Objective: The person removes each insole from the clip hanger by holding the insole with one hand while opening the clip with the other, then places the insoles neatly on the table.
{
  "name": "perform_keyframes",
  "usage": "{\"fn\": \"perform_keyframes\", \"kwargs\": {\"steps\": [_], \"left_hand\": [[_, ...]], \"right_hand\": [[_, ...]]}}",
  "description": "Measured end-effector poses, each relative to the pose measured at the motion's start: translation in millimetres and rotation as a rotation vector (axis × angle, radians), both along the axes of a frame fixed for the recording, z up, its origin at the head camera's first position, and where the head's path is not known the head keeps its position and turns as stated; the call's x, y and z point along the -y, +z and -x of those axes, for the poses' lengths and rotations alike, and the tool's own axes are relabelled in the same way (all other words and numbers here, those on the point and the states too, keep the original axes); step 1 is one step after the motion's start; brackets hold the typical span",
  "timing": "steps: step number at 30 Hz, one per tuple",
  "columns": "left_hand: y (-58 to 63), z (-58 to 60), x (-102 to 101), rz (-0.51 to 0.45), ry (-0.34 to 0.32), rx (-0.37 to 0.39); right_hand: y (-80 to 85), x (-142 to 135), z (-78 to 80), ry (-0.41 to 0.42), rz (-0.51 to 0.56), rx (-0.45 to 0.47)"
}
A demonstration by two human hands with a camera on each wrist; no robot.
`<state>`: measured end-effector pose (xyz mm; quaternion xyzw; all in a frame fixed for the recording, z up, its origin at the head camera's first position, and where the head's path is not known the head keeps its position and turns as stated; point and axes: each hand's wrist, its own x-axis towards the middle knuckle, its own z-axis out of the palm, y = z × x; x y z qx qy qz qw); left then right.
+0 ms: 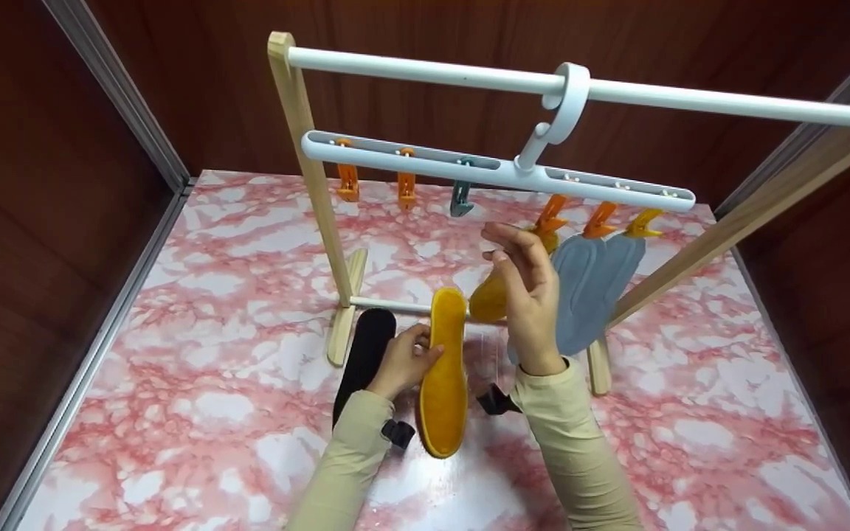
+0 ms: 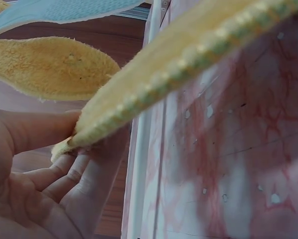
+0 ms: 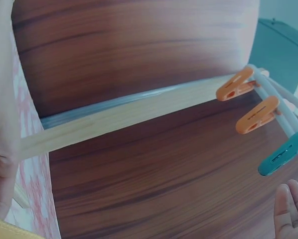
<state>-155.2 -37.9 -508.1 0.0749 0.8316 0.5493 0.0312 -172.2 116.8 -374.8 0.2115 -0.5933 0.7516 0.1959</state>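
My left hand (image 1: pixel 401 363) pinches a yellow insole (image 1: pixel 446 383) by its edge, thumb on one face and fingers behind; the left wrist view shows its fuzzy surface and patterned rim. My right hand (image 1: pixel 536 306) is raised under the hanger bar with fingers fairly straight and nothing held. Just behind it, a second yellow insole (image 1: pixel 487 301) hangs from an orange clip (image 1: pixel 552 214), partly hidden by the hand. Grey-blue insoles (image 1: pixel 580 295) hang from the orange and yellow clips further right. To the left of the bar, a green clip (image 3: pixel 282 153) and two orange clips (image 3: pixel 257 115) hold nothing.
A white clip hanger (image 1: pixel 403 158) hooks over the white rod (image 1: pixel 425 72) of a wooden stand (image 1: pixel 314 177). One black insole (image 1: pixel 370 346) lies beside my left forearm. Dark wood-look panels (image 1: pixel 49 184) enclose the red-and-white marbled surface (image 1: pixel 196 442).
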Motion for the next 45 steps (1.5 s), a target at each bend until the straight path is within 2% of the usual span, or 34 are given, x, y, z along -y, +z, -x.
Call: {"fn": "perform_keyframes", "kwargs": {"steps": [15, 23, 32, 45], "left_hand": [[-7.9, -3.7, -1.9, 0.018, -0.034, 0.059], [-13.4, -3.8, -5.2, 0.070, -0.019, 0.074], [-16.0, -6.3, -5.7, 0.111, -0.048, 0.104], [-21.4, -7.6, -12.2, 0.146, 0.021, 0.036]], "right_hand": [[-2.1, -4.3, 2.9, -0.033, -0.018, -0.019], [-1.0, -5.7, 3.0, -0.047, -0.029, -0.027], [-0.7, -6.9, 3.0, -0.036, 0.003, -0.029], [-1.8, -8.0, 2.2, -0.048, 0.012, -0.024]]}}
